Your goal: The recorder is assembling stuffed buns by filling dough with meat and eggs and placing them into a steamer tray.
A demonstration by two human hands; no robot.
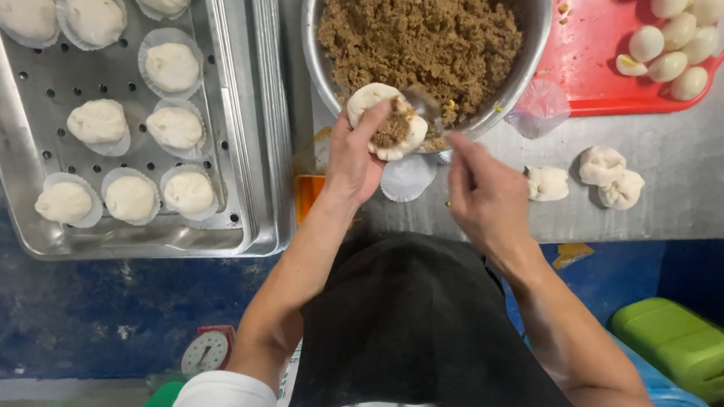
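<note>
My left hand (pixel 353 156) cups a flat round of white dough (pixel 376 106) with a heap of brown filling on it, held at the near rim of the steel bowl (pixel 533 52). My right hand (pixel 483 196) grips a metal spoon (pixel 423 104) whose bowl rests over the filling on the dough. The steel bowl is full of brown minced filling (pixel 422 31). Three dough pieces (pixel 601 165) lie on the steel table to the right.
A perforated steel tray (pixel 31 238) at left carries several filled buns on paper liners. A red tray (pixel 588 67) with peeled eggs (pixel 670 46) sits at the back right. Paper liners (pixel 408 179) lie by the bowl. A green container (pixel 677 343) and a small scale (pixel 207 351) sit below.
</note>
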